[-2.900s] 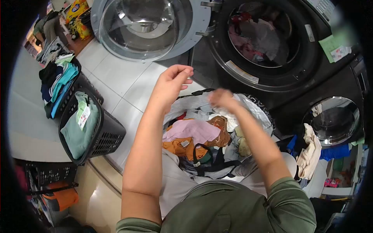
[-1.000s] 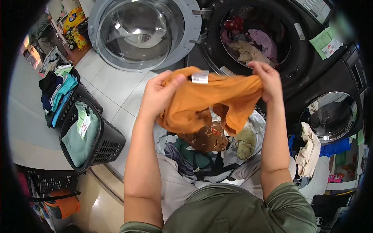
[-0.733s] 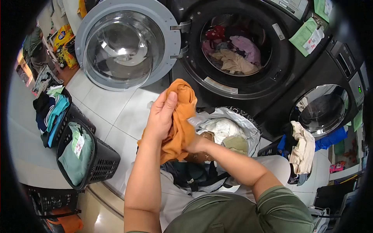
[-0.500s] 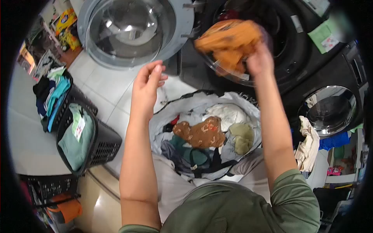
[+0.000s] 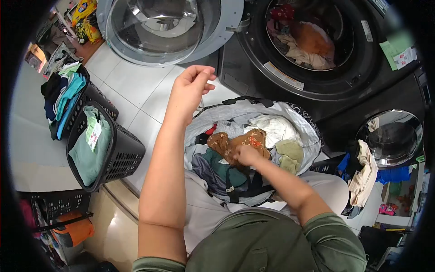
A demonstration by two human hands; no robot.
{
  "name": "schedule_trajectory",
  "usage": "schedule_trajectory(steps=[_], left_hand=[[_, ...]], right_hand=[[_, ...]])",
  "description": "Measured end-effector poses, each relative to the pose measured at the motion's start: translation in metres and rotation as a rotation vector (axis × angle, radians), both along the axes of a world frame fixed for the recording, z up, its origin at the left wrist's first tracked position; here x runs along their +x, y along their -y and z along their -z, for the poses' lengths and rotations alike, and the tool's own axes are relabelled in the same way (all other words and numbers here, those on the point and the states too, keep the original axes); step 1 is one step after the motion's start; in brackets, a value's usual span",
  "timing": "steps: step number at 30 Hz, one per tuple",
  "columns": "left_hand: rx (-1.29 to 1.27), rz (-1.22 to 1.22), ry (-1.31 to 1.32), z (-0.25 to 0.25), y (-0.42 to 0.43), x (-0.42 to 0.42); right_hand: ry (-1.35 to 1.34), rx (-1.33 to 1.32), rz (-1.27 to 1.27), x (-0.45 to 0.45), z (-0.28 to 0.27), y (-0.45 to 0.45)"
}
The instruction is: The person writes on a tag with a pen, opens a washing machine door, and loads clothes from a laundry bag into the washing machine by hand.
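A large laundry bag (image 5: 301,120) with a pale lining stands open between my knees, full of clothes. In it my right hand (image 5: 248,155) is closed on a brown printed garment (image 5: 257,139), fingertips hidden in the folds. Around that lie white cloth (image 5: 276,129), an olive-green piece (image 5: 290,154) and dark green cloth (image 5: 217,163). Above the bag's left rim hangs my left hand (image 5: 194,86), fingers loosely curled and slightly apart, holding nothing. The front-loading washer (image 5: 253,68) stands open ahead, with an orange garment (image 5: 312,40) and other clothes inside its drum.
The washer's round glass door (image 5: 154,34) is swung out to the left. Dark plastic baskets (image 5: 122,158) with clothes stand on the left. At right are another machine with a round door (image 5: 389,138) and a cream garment (image 5: 364,172) hanging over a pile.
My right hand has let go of the orange garment, now in the drum, and come down to the brown garment in the bag. My left hand stays raised; the view has shifted slightly.
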State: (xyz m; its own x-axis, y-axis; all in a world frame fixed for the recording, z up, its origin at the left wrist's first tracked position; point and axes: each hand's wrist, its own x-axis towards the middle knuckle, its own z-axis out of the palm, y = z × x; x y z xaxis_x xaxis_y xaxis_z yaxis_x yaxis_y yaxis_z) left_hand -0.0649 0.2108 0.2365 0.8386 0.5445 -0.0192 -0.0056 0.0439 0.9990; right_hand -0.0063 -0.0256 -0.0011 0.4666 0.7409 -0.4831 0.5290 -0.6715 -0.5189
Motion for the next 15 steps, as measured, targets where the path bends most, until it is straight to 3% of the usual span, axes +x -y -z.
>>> schedule_trajectory(steps=[2, 3, 4, 5, 6, 8, 9, 11, 12, 15], left_hand=[[0.121, 0.089, -0.059, 0.003, 0.003, -0.001], [0.269, 0.164, -0.089, 0.005, 0.009, -0.004], [0.418, 0.243, -0.121, 0.006, 0.018, -0.008], [0.571, 0.325, -0.153, 0.007, 0.024, -0.009], [0.615, 0.486, -0.201, 0.007, 0.028, -0.007], [0.437, 0.529, -0.241, 0.011, 0.041, 0.004], [0.187, 0.445, -0.158, 0.005, 0.046, 0.006], [-0.309, 0.271, 0.012, -0.011, 0.056, 0.007], [-0.295, 0.300, 0.112, -0.008, 0.053, 0.010], [0.072, 0.263, -0.094, -0.001, 0.038, 0.006]], right_hand=[[-0.143, 0.178, 0.133, 0.035, -0.069, -0.011], [-0.177, 0.484, -0.007, 0.059, -0.095, -0.013], [-0.467, 0.619, 0.095, 0.069, -0.145, -0.018], [-0.460, 0.776, 0.152, 0.073, -0.188, -0.021], [-0.446, 0.936, 0.209, 0.075, -0.222, -0.022], [-0.491, 1.152, 0.249, 0.075, -0.260, -0.024], [-0.228, 1.076, 0.167, 0.075, -0.263, -0.024], [-0.166, 0.990, 0.079, 0.066, -0.227, -0.031], [-0.148, 0.884, 0.081, 0.063, -0.206, -0.031], [-0.398, 0.532, 0.309, 0.112, -0.188, -0.033]])
